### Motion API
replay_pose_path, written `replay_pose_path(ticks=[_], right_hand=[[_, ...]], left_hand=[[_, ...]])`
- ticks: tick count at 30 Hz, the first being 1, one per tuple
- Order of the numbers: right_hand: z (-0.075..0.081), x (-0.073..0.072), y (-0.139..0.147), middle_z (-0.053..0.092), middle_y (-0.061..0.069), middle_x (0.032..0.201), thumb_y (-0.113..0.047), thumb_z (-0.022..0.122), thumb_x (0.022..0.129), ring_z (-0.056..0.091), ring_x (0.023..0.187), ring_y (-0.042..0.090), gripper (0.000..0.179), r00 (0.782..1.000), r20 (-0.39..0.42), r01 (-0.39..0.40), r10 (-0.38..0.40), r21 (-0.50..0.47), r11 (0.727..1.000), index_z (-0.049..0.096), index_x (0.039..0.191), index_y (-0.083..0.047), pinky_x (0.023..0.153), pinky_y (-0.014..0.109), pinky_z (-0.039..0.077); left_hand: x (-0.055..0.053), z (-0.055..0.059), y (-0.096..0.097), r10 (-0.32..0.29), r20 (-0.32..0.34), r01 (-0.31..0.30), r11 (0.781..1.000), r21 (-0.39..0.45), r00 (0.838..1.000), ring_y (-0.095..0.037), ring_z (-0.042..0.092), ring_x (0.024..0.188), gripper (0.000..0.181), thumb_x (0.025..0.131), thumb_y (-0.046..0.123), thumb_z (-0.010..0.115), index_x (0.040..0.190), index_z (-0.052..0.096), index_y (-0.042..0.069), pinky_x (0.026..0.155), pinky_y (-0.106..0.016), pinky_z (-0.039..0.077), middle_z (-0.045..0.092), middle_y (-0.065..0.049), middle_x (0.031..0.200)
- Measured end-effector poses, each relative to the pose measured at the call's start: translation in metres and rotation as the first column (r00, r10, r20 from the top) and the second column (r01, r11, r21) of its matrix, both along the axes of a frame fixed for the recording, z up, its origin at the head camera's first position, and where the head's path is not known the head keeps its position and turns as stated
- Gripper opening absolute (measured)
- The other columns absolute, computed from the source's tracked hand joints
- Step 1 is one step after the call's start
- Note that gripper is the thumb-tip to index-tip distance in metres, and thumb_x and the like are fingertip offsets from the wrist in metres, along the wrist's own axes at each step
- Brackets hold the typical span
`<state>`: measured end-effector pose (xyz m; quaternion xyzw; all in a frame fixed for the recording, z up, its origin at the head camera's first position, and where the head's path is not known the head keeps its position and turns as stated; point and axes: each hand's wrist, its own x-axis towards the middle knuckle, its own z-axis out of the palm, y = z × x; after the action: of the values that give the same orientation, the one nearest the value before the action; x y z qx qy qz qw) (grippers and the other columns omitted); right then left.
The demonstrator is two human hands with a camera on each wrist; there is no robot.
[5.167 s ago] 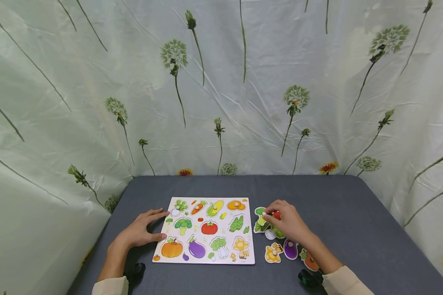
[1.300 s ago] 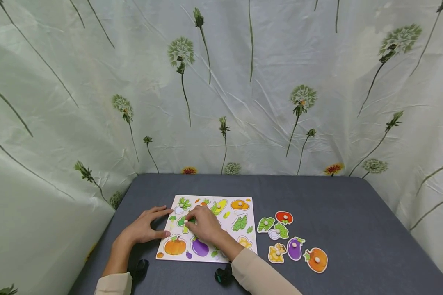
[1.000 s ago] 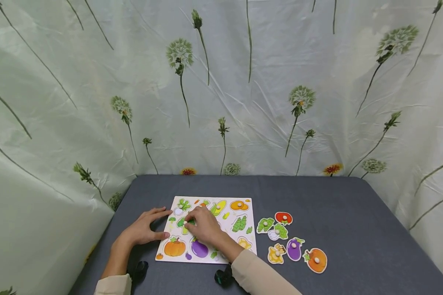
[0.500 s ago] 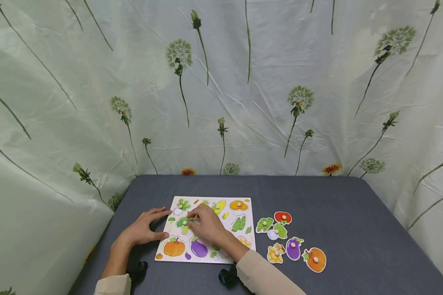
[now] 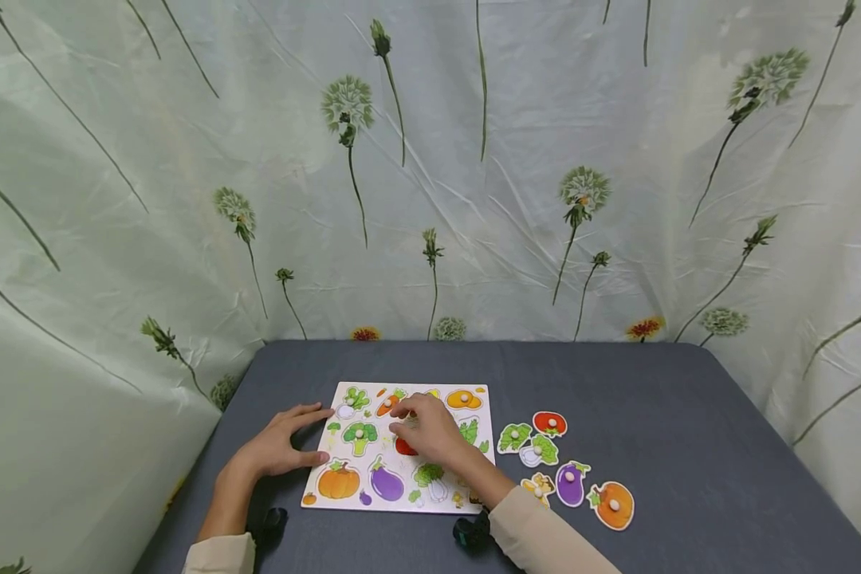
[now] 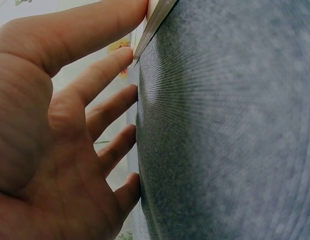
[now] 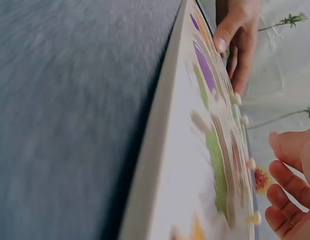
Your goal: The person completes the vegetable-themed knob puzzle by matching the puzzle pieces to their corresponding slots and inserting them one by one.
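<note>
A white vegetable puzzle board (image 5: 373,383) lies flat on the table. My left hand (image 5: 276,442) touches its left edge with thumb and index finger stretched out; in the left wrist view the other fingers of this left hand (image 6: 69,130) are spread. The broccoli piece (image 5: 359,436), with its round knob, sits in its outline. My right hand (image 5: 430,430) hovers above the middle of the board, over the printed tomato (image 5: 405,447), partly covering it. In the right wrist view, the right hand's loosely bent fingers (image 7: 290,182) hold nothing and stand apart from the knobs.
Loose knobbed pieces lie right of the board: a tomato (image 5: 549,424), a cabbage (image 5: 508,442), a bok choy (image 5: 545,449), mushrooms (image 5: 533,488), an eggplant (image 5: 569,486) and a pumpkin (image 5: 613,510). Radish (image 5: 355,397), carrot (image 5: 385,408) and potato (image 5: 459,401) pieces sit in the board.
The right hand carried the broccoli piece from the loose pile onto the board, let go of its knob and moved right. The left hand has stayed at the board's left edge.
</note>
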<state>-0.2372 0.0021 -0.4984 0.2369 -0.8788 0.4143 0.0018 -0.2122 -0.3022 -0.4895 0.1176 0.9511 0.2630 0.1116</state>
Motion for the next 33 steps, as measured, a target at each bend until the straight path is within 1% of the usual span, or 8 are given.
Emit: replay_pose_path(ticks=[2,6,11,16,21,25,29,33], right_hand=[[0.002,-0.001,0.007,0.074,-0.001,0.103,-0.021,0.077,0.094,0.063,0.1,0.018,0.016,1.0,0.003,0.009,-0.009,-0.006,1.0,0.08,0.107,-0.012,0.085,0.03,0.052],[0.006,-0.002,0.021,0.074,0.003,0.103,-0.017,0.078,0.092,0.063,0.099,0.021,0.016,0.999,-0.048,0.008,-0.008,0.001,1.0,0.08,0.106,-0.01,0.083,0.032,0.052],[0.008,-0.001,0.039,0.075,0.001,0.102,-0.019,0.079,0.092,0.064,0.098,0.021,0.015,0.994,-0.104,0.036,-0.032,0.038,0.999,0.08,0.105,-0.012,0.084,0.035,0.052],[0.01,0.0,0.059,0.074,-0.001,0.101,-0.022,0.079,0.092,0.065,0.098,0.019,0.016,0.993,-0.093,0.08,-0.076,0.041,0.996,0.08,0.105,-0.013,0.085,0.037,0.052],[0.009,-0.001,0.08,0.075,-0.001,0.102,-0.022,0.08,0.091,0.066,0.098,0.018,0.017,0.988,-0.071,0.141,-0.139,0.027,0.99,0.08,0.106,-0.013,0.083,0.037,0.054],[0.008,0.0,0.097,0.073,-0.002,0.1,-0.022,0.082,0.089,0.063,0.095,0.018,0.017,0.98,-0.044,0.193,-0.192,0.025,0.981,0.08,0.104,-0.013,0.083,0.036,0.051],[0.007,0.001,0.116,0.071,-0.001,0.097,-0.022,0.083,0.088,0.061,0.091,0.019,0.018,0.973,-0.057,0.225,-0.222,0.049,0.973,0.08,0.102,-0.012,0.081,0.036,0.049],[0.005,0.002,0.134,0.071,-0.001,0.096,-0.023,0.083,0.088,0.061,0.092,0.018,0.018,0.965,-0.077,0.257,-0.251,0.085,0.963,0.079,0.103,-0.013,0.081,0.038,0.051]], left_hand=[[-0.001,-0.001,-0.001,0.004,0.001,-0.004,1.0,-0.003,1.0,-0.051,0.031,0.146,0.081,0.08,0.048,0.084,0.151,0.055,0.021,0.107,-0.077,0.032,0.04,-0.018,0.162],[-0.002,-0.001,-0.001,0.009,0.005,-0.009,1.0,-0.003,1.0,-0.051,0.03,0.147,0.082,0.08,0.05,0.083,0.151,0.054,0.022,0.108,-0.077,0.031,0.039,-0.018,0.163],[-0.003,-0.002,-0.001,0.008,0.008,-0.007,1.0,-0.005,1.0,-0.051,0.03,0.147,0.082,0.08,0.05,0.083,0.151,0.054,0.022,0.107,-0.078,0.032,0.039,-0.018,0.162],[-0.003,-0.002,0.0,0.008,0.021,-0.008,1.0,-0.005,1.0,-0.051,0.029,0.147,0.082,0.08,0.05,0.083,0.152,0.054,0.022,0.108,-0.078,0.031,0.038,-0.018,0.163],[-0.001,0.001,-0.001,0.005,0.018,-0.005,1.0,-0.01,1.0,-0.052,0.029,0.147,0.082,0.08,0.049,0.083,0.152,0.054,0.021,0.108,-0.077,0.031,0.038,-0.019,0.163],[-0.001,0.001,-0.001,0.003,0.016,-0.002,1.0,-0.007,1.0,-0.053,0.029,0.146,0.082,0.08,0.049,0.083,0.152,0.054,0.021,0.107,-0.078,0.031,0.038,-0.02,0.162],[-0.002,-0.002,-0.001,0.006,0.02,-0.006,1.0,-0.004,1.0,-0.051,0.029,0.147,0.082,0.08,0.05,0.083,0.152,0.054,0.022,0.107,-0.078,0.031,0.038,-0.019,0.163],[-0.003,-0.004,-0.001,0.007,0.016,-0.007,1.0,-0.006,1.0,-0.051,0.03,0.146,0.082,0.08,0.05,0.083,0.151,0.054,0.022,0.107,-0.078,0.031,0.039,-0.018,0.162]])
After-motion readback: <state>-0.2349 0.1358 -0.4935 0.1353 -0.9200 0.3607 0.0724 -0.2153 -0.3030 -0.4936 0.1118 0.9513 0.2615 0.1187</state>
